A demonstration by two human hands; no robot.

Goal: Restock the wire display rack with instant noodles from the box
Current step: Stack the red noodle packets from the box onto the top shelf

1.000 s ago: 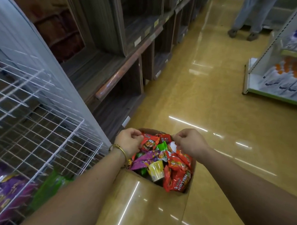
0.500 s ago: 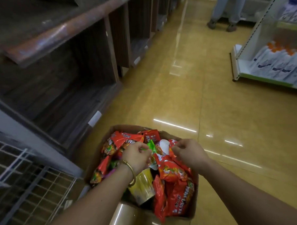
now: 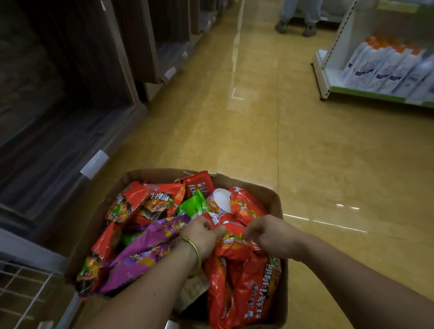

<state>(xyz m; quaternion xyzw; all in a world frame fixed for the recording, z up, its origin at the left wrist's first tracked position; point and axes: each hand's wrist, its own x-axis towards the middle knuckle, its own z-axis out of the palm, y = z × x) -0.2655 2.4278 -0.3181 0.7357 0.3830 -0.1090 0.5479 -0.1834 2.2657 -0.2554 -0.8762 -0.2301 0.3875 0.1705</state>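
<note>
Left hand, right hand pinch Chinese-lettered red packet.

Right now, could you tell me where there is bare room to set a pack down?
The floor between the box and the bottle shelf is bare. The box is crowded, with left hand and right hand gripping a red pack.

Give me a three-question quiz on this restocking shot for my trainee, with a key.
1. True or false: the left hand wears a gold bangle.
2. The left and the right hand both grip one pack. Which colour is it? A red, B purple, C green.
3. Fill in: the wire rack shows on the ___ side of the box.
Key: 1 true. 2 A, the red pack. 3 left.
</note>
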